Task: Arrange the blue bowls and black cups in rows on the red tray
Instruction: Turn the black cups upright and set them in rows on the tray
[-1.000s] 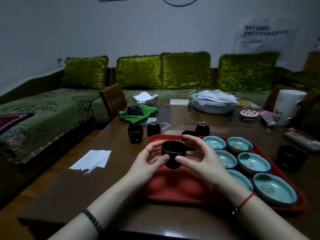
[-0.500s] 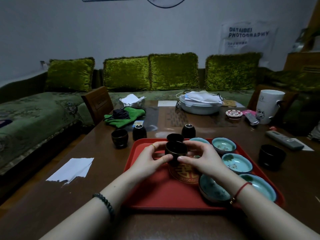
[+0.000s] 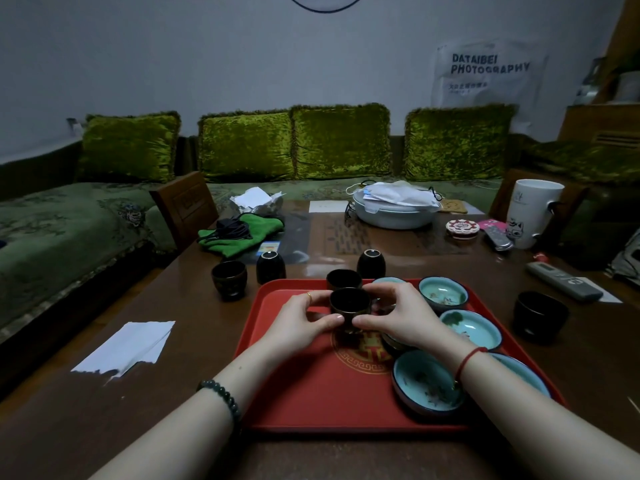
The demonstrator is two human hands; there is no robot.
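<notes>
Both hands cup one black cup (image 3: 349, 303) on the red tray (image 3: 298, 393): my left hand (image 3: 301, 320) on its left side, my right hand (image 3: 394, 313) on its right. The cup's base touches the tray just behind the gold emblem. A second black cup (image 3: 343, 278) stands right behind it at the tray's far edge. Several blue bowls fill the tray's right side, among them one at the back (image 3: 443, 294), one in the middle (image 3: 471, 329) and one in front (image 3: 427, 382); my right hand and arm hide parts of others.
Off the tray stand a black cup (image 3: 229, 279) at left, two upturned black cups (image 3: 270, 267) (image 3: 371, 264) behind, and a larger black cup (image 3: 540, 315) at right. Paper (image 3: 128, 346), a green cloth (image 3: 242, 233), a white basin (image 3: 394, 209), a remote (image 3: 564, 282) and a white mug (image 3: 533, 213) lie around.
Both hands carried the black cup forward and down from above the tray's middle until it rests behind the emblem. The camera shifted, so the scene sits differently in the frame.
</notes>
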